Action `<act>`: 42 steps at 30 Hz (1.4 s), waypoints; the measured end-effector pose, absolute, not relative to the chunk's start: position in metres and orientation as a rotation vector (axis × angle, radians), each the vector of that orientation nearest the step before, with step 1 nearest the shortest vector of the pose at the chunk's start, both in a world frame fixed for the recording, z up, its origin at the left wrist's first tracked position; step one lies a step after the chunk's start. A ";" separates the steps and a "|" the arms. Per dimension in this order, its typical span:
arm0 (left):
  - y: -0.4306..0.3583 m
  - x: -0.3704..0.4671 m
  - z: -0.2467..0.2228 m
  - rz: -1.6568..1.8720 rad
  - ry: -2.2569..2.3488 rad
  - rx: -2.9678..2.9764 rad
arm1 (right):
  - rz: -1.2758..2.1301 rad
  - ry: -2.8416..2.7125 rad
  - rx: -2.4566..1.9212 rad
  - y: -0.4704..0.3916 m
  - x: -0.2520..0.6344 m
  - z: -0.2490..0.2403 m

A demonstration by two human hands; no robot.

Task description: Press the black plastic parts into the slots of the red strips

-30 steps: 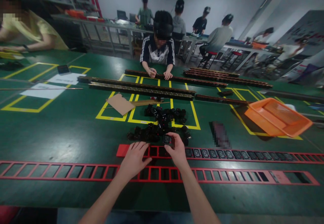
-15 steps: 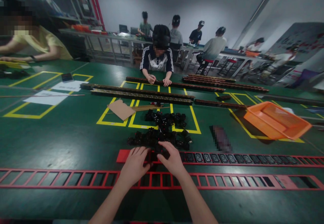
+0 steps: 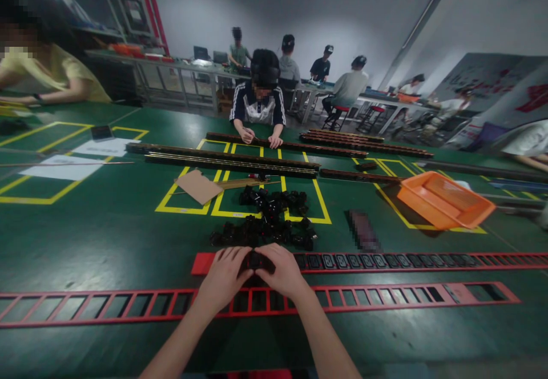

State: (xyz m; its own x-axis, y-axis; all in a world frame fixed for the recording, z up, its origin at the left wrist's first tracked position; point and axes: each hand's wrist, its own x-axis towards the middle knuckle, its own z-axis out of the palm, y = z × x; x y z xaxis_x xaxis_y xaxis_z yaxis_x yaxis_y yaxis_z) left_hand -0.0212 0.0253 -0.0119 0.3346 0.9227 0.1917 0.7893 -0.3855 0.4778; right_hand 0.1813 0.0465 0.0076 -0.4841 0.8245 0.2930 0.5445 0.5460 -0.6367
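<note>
My left hand (image 3: 226, 273) and my right hand (image 3: 280, 270) meet over the far red slotted strip (image 3: 201, 264). Between their thumbs and fingertips they grip a small black socket module (image 3: 255, 259) from both sides. The fingers hide most of the slot beneath, so I cannot tell whether the module sits fully in it. To the right of my right hand, a row of black socket modules (image 3: 354, 261) fills the slots of this strip. A pile of loose black modules (image 3: 265, 232) lies just beyond my hands. Nearer me, under my wrists, runs a second red slotted strip (image 3: 171, 303).
An orange basket (image 3: 445, 199) stands tilted at the right, past a blurred dark object (image 3: 363, 230). Cardboard (image 3: 198, 187) and long dark rails (image 3: 231, 162) lie farther back. Across the green table (image 3: 128, 242) a co-worker (image 3: 259, 102) handles another rail.
My right hand has closed in toward the left, and the fingers of both hands now come together on the black module. The whole view has shifted slightly.
</note>
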 end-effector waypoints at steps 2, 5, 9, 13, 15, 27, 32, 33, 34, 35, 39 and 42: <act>0.025 -0.021 -0.011 0.626 1.531 2.316 | 0.610 -2.212 -1.121 0.046 0.181 0.009; 0.025 -0.021 -0.009 0.617 1.531 2.343 | 0.565 -2.245 -1.200 0.046 0.181 0.009; 0.025 -0.021 -0.011 0.628 1.527 2.366 | 0.524 -2.284 -1.258 0.045 0.179 0.007; 0.027 -0.022 -0.016 0.646 1.537 2.358 | 0.523 -2.304 -1.260 0.045 0.180 0.007; 0.028 -0.022 -0.017 0.643 1.531 2.355 | 0.523 -2.315 -1.257 0.044 0.180 0.006; 0.026 -0.021 -0.012 0.635 1.534 2.335 | 0.479 -2.290 -1.231 0.039 0.181 0.007; 0.027 -0.019 -0.010 0.647 1.527 2.326 | 0.422 -2.295 -1.266 0.036 0.180 0.010; 0.027 -0.019 -0.009 0.644 1.525 2.321 | 0.418 -2.299 -1.273 0.035 0.180 0.010; 0.027 -0.019 -0.008 0.641 1.521 2.319 | 0.414 -2.301 -1.279 0.034 0.180 0.010; 0.027 -0.019 -0.008 0.638 1.514 2.318 | 0.408 -2.303 -1.282 0.034 0.180 0.009; 0.026 -0.019 -0.007 0.632 1.501 2.326 | 0.399 -2.321 -1.285 0.036 0.180 0.003; 0.025 -0.019 -0.008 0.632 1.501 2.337 | 0.407 -2.341 -1.292 0.038 0.181 0.001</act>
State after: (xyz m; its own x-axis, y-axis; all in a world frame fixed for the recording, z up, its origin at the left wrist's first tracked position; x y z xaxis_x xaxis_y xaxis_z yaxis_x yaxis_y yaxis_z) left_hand -0.0194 0.0255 -0.0081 0.3598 0.9104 0.2040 0.7822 -0.4135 0.4660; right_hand 0.1805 0.0376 0.0006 -0.4709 0.8519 0.2291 0.7246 0.5216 -0.4504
